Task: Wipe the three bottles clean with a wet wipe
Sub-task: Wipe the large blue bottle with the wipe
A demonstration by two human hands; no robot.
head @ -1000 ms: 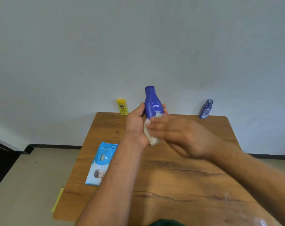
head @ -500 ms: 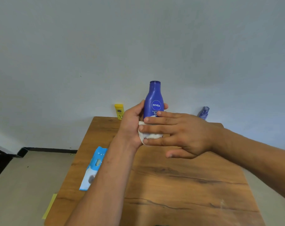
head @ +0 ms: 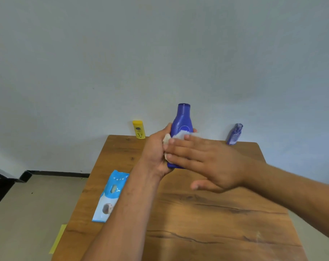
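Since half a second ago the right hand [head: 207, 162] has slid the wet wipe [head: 178, 136] higher up the blue bottle [head: 183, 119], so the crumpled white cloth now covers the lower part of the round label. This smooth, glossy plastic bottle, narrow at the neck and broader below, stands upright in the air above the wooden table [head: 207, 223]. Around its lower body the left hand [head: 156, 153] curls in a firm grip. Straight, flat fingers of the right hand press the wipe against the bottle's front, with the thumb hanging free below. On the table's far edge stand a yellow bottle [head: 139, 129] and a small purple bottle [head: 234, 134], well apart. At the left lies a flat, shiny light-blue wipe pack [head: 111, 194].
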